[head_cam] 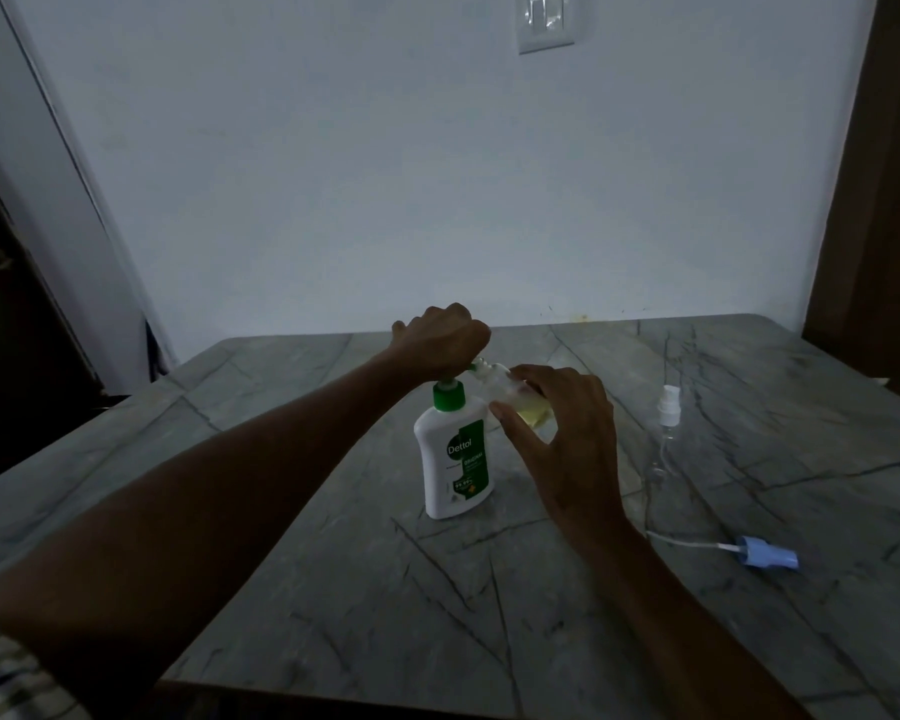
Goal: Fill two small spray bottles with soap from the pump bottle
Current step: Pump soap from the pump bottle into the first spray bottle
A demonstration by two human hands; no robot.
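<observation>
- Our left hand [445, 337] presses, fingers closed, on the pump bottle [455, 459] standing mid-tabletop [333, 589].
- Our right hand [567, 433] grips a tilted spray bottle [510, 394] at the nozzle.
- The second spray bottle [665, 433] stands apart, right.

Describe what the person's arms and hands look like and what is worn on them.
Both forearms are bare, and no ring, watch or glove shows on the left hand or the right hand. A striped sleeve in light and dark bands shows at the left arm's upper end. Lighting is dim.
</observation>
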